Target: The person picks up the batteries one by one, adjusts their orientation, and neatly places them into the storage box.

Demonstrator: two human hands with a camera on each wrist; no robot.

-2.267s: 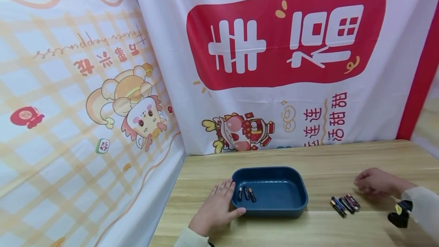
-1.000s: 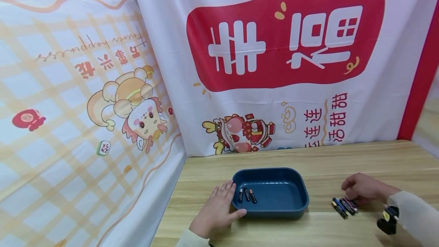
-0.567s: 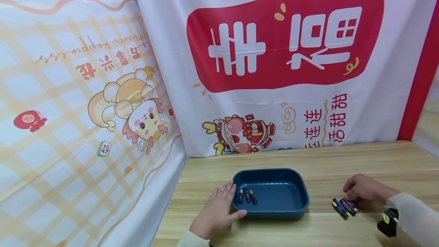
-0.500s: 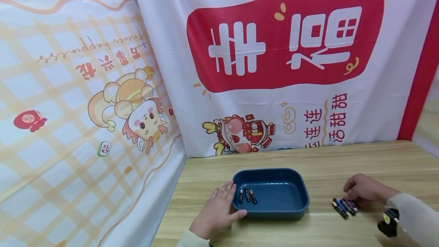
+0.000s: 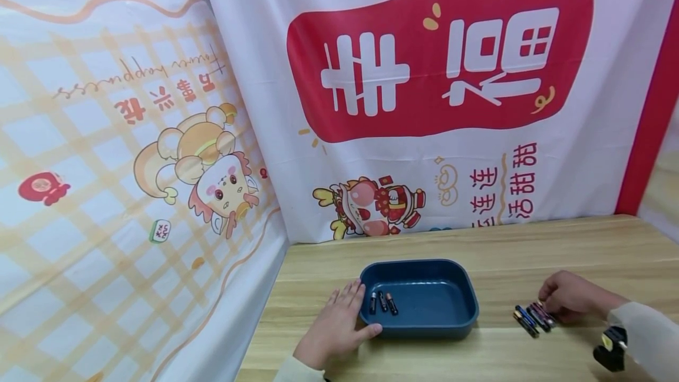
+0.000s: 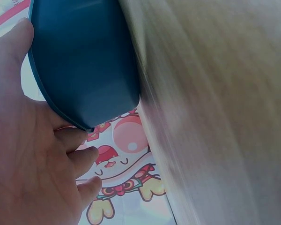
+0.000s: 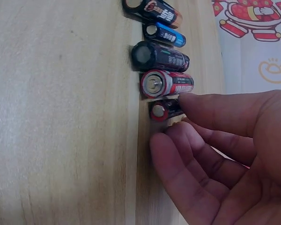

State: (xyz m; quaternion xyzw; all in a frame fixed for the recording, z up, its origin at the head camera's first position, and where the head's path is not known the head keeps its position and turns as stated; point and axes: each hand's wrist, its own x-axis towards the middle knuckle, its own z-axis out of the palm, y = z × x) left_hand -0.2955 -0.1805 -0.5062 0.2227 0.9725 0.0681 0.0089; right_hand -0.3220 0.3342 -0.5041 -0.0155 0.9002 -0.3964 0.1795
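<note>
My left hand [image 5: 333, 326] lies against the left end of a dark blue rectangular box [image 5: 424, 331], fingers extended along its wall and thumb near the front corner. In the left wrist view, the fingertips reach the rim. Three small batteries [image 5: 383, 301] lie in the left part of the box. At the right, my right hand [image 5: 575, 296] is at the end of a row of batteries [image 5: 526, 318]. Its thumb and a finger pinch a small black battery with a red end [image 7: 159, 110]. Beside that lie a red-and-silver battery [image 7: 166, 83], a dark one [image 7: 160, 57] and a blue one [image 7: 165, 35].
The wooden table [image 5: 498, 358] runs back to a printed white cloth [image 5: 239, 75] hanging behind and on the left. A black-and-orange battery [image 7: 154, 11] ends the row farthest from my right hand. A black device [image 5: 610, 349] sits on the right wrist.
My right hand came leftward onto the battery row, then shifted slightly back to the right over the last half second. My left hand and the box have stayed in place.
</note>
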